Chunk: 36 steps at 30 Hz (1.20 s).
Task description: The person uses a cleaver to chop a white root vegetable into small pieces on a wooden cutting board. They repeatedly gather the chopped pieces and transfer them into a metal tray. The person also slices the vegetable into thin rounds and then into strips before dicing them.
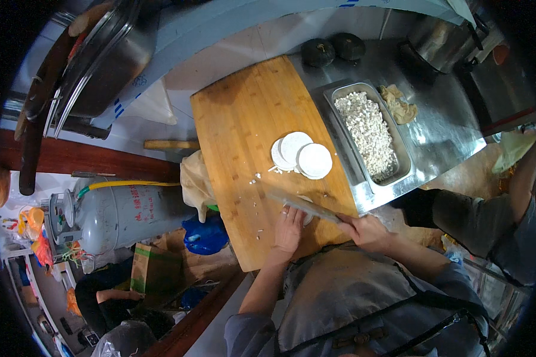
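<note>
My right hand (370, 233) is closed around the handle of a kitchen knife (312, 208), whose broad blade points left over the wooden cutting board (245, 120). Beneath and beside the blade, my left hand (289, 230) presses on a round white slice (309, 213), partly hidden by the fingers and knife. Farther up the board lie several white discs (315, 160) in overlapping stacks, with small white bits around them. To the right of the board stands a steel pan (402, 165), largely filled with small white diced pieces (366, 134).
Two dark green squashes (318, 52) and a crumpled cloth (399, 105) lie on the steel counter (446, 116). Left of the board are a gas cylinder (129, 214) and blue plastic bag (205, 234). Another person's arm (520, 187) is at right; a second person (111, 294) sits at lower left.
</note>
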### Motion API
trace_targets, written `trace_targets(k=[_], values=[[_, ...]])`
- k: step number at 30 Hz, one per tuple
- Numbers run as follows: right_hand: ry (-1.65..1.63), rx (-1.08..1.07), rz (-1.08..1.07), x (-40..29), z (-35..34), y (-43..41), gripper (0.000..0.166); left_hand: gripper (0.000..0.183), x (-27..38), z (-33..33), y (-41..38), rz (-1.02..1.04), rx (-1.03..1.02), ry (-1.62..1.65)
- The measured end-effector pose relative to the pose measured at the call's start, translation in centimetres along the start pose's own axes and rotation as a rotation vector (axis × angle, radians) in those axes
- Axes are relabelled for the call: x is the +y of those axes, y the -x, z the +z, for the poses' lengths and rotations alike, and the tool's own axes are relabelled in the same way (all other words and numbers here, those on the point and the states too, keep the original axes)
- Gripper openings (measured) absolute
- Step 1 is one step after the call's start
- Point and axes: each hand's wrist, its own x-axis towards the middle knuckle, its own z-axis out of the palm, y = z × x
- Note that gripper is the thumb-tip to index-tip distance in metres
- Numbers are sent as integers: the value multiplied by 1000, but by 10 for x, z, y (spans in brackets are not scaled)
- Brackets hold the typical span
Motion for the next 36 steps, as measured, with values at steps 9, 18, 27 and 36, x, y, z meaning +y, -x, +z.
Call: trace_targets(k=[9, 18, 27, 36], values=[[91, -98, 106, -5, 12, -11, 46, 34, -4, 7, 6, -26, -26, -23], [51, -9, 77, -2, 18, -3, 46, 31, -6, 6, 8, -5, 50, -14], [-129, 109, 22, 7, 24, -4, 43, 31, -4, 5, 3, 18, 67, 13], [-78, 95, 109, 19, 49, -12, 47, 35, -10, 14, 9, 95, 71, 14]])
